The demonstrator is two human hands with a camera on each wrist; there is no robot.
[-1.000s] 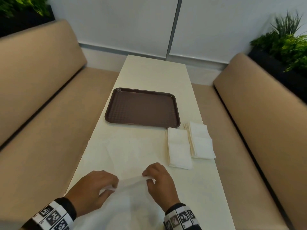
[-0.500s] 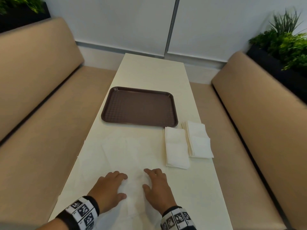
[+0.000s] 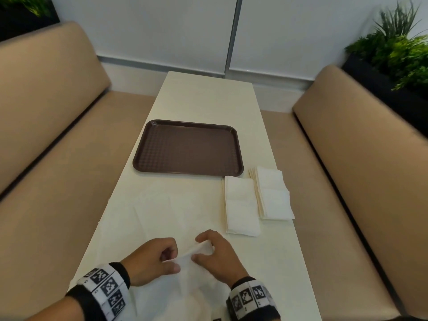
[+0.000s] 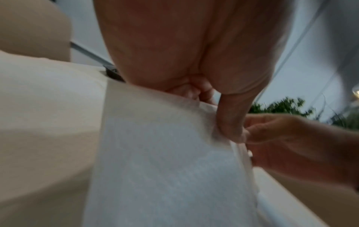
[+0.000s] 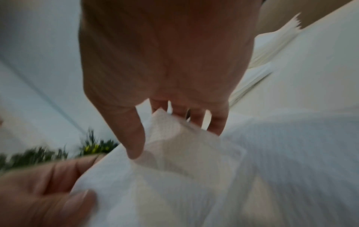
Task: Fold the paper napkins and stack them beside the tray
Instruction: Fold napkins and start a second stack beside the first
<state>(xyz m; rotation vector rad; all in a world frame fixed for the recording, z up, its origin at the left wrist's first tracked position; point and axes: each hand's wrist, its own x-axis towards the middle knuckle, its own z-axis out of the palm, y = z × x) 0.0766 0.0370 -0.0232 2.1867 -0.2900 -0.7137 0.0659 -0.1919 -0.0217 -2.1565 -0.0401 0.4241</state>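
A thin white paper napkin (image 3: 183, 281) (image 4: 165, 169) (image 5: 194, 176) is lifted off the near end of the table. My left hand (image 3: 159, 258) (image 4: 229, 126) pinches its top edge between thumb and curled fingers. My right hand (image 3: 208, 251) (image 5: 151, 130) pinches the same edge just to the right, the two hands almost touching. A brown tray (image 3: 188, 148) lies at mid-table. Near its front right corner lie a folded napkin stack (image 3: 242, 206) and a second, thicker stack (image 3: 273, 195) beside it.
More flat unfolded napkins (image 3: 148, 216), hard to tell from the cream table (image 3: 208, 96), lie ahead of my hands. Tan bench seats (image 3: 58, 181) flank the table on both sides. Plants (image 3: 398, 49) stand behind the right backrest.
Half a second ago both hands lay flat, pressing the paper on the table. Now they have curled, pinched a napkin edge and raised it.
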